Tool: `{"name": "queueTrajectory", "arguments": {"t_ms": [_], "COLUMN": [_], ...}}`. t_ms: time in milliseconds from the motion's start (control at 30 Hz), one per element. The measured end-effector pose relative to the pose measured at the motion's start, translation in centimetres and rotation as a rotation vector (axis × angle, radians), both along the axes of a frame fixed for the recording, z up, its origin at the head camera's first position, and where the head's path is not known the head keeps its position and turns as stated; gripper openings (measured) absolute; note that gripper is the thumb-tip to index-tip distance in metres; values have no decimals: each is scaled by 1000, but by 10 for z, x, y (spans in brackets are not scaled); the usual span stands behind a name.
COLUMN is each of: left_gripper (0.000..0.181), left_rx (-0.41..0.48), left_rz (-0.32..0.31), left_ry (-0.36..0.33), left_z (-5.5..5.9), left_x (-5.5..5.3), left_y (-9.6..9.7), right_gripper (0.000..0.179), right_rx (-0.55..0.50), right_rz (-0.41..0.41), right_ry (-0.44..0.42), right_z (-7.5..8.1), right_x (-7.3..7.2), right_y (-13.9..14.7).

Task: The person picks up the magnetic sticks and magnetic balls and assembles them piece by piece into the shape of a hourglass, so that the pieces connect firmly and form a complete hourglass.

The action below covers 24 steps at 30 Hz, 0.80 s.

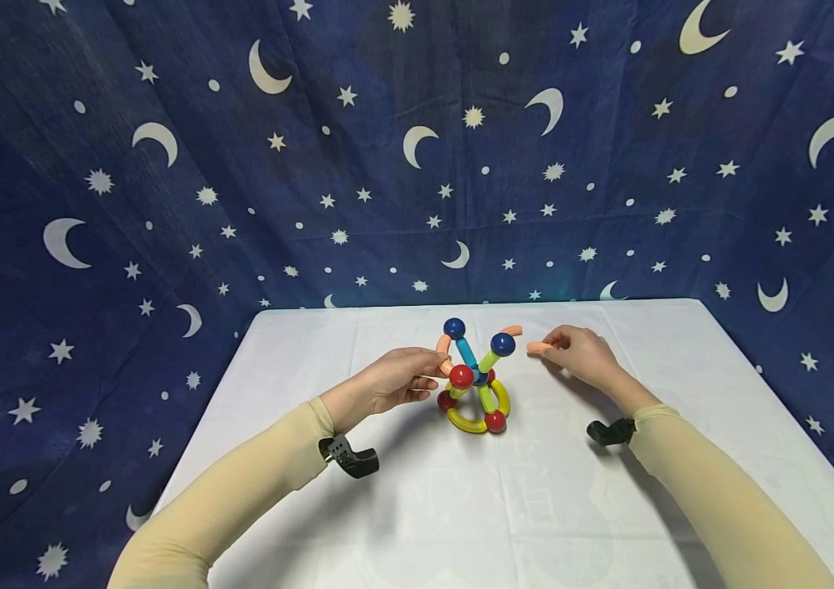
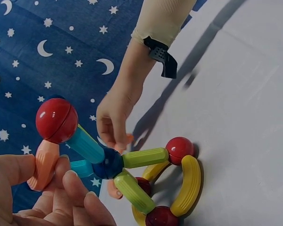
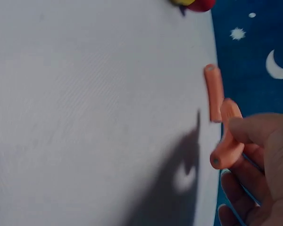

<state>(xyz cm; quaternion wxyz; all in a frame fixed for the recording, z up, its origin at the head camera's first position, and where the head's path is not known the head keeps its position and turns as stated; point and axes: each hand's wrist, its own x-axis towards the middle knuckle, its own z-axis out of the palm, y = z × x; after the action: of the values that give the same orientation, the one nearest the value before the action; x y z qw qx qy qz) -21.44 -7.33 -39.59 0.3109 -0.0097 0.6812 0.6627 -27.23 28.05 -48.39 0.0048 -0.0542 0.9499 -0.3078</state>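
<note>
Toward the table's middle stands a magnetic ball-and-stick structure. Its base is a ring of yellow curved sticks (image 1: pixel 467 424) and red balls (image 1: pixel 495 421); green and light-blue sticks meet at a dark-blue ball (image 2: pixel 107 163) above it. Two dark-blue balls and a red ball (image 2: pixel 56 120) top the upper sticks. My left hand (image 1: pixel 398 378) pinches an orange curved stick (image 2: pixel 45 164) between thumb and fingers, spanning the upper red ball and a dark-blue one. Right of the structure, my right hand (image 1: pixel 585 353) pinches another orange curved stick (image 3: pixel 228 153) by thumb and fingers.
A third orange curved stick (image 3: pixel 214 92) lies on the table behind the structure, near the right hand. The table has a white cloth (image 1: pixel 535 507). A dark-blue curtain (image 1: pixel 387 164) with moons and stars hangs behind. Each wrist wears a black camera mount (image 1: pixel 349 456).
</note>
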Motion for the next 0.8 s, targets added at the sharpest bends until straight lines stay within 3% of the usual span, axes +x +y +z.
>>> {"name": "queueTrajectory", "arguments": {"t_ms": [133, 367, 633, 800], "left_gripper": [23, 23, 19, 18], "left_rx": [0, 0, 0, -3], "left_rz": [-2, -9, -11, -8], "left_ry": [5, 8, 5, 4], "left_z": [-1, -2, -2, -2], "left_x": [0, -2, -2, -2], "left_y": [0, 0, 1, 1], "right_gripper": [42, 43, 63, 57], "right_rx": [-141, -424, -633, -797], "right_rz": [4, -43, -93, -90], "right_ry": [-8, -110, -176, -237], "right_z": [9, 37, 69, 78], "right_x": [2, 11, 22, 28], "right_y": [0, -3, -15, -24]}}
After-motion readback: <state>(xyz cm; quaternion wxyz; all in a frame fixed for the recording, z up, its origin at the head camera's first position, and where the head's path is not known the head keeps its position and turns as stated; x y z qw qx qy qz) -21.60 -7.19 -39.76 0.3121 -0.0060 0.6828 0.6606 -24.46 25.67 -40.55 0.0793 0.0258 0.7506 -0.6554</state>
